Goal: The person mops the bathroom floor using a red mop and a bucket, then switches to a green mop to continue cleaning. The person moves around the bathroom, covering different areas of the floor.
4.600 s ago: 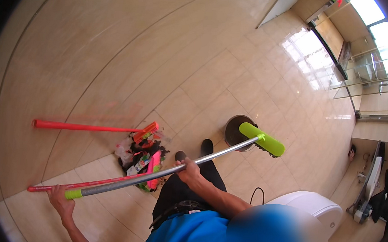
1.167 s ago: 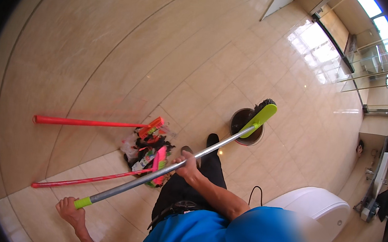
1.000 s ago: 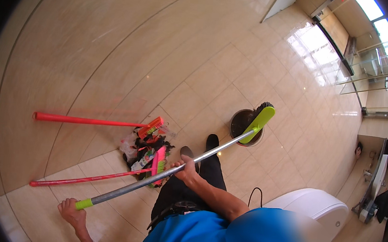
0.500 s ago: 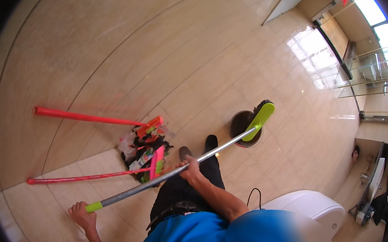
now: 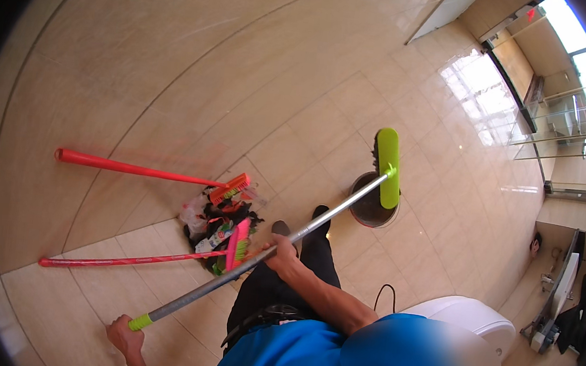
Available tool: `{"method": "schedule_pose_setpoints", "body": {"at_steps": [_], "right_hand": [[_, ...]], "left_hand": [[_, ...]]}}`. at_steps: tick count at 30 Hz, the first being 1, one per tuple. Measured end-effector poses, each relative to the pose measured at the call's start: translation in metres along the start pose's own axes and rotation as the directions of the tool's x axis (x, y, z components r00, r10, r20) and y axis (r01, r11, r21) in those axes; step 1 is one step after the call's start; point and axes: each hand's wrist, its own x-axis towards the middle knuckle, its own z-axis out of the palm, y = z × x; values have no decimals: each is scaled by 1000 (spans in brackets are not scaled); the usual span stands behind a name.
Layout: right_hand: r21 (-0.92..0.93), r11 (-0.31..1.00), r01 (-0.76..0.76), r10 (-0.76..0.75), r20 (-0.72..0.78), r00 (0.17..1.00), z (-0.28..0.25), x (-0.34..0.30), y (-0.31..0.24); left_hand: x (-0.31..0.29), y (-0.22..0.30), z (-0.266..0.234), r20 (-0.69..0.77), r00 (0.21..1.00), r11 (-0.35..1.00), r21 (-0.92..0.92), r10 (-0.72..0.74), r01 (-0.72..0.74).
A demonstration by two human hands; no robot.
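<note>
I hold a long mop with a silver pole and a flat lime-green head (image 5: 388, 167), dark shaggy material showing along its left edge. My left hand (image 5: 125, 336) is closed around the green grip at the pole's near end. Farther up the pole, my right hand (image 5: 281, 254) wraps it in front of my legs. The mop head is over the right rim of a dark round bucket (image 5: 364, 202) beyond my feet; whether they touch I cannot tell.
Left of my feet, a pink broom (image 5: 238, 245) and a red-orange broom (image 5: 230, 188) lie against a heap of bags and rubbish (image 5: 207, 231). A white rounded fixture (image 5: 463, 316) stands near my right side. Glass panels (image 5: 566, 128) are at the far right.
The mop head has shifted up and slightly left and turned more upright, uncovering more of the bucket's opening. My right hand has moved a little left.
</note>
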Motion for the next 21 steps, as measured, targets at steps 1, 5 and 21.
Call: {"method": "schedule_pose_setpoints", "body": {"at_steps": [1, 5, 21], "right_hand": [[-11, 1000, 1, 0, 19, 1000, 1, 2, 1], [-139, 989, 45, -33, 91, 995, 15, 9, 0], [-204, 969, -136, 171, 166, 971, 32, 50, 52]], "left_hand": [[-3, 0, 0, 24, 999, 999, 1, -32, 32], [-20, 9, -10, 92, 990, 993, -36, -107, 111], [-31, 87, -42, 183, 979, 994, -40, -90, 99]]}}
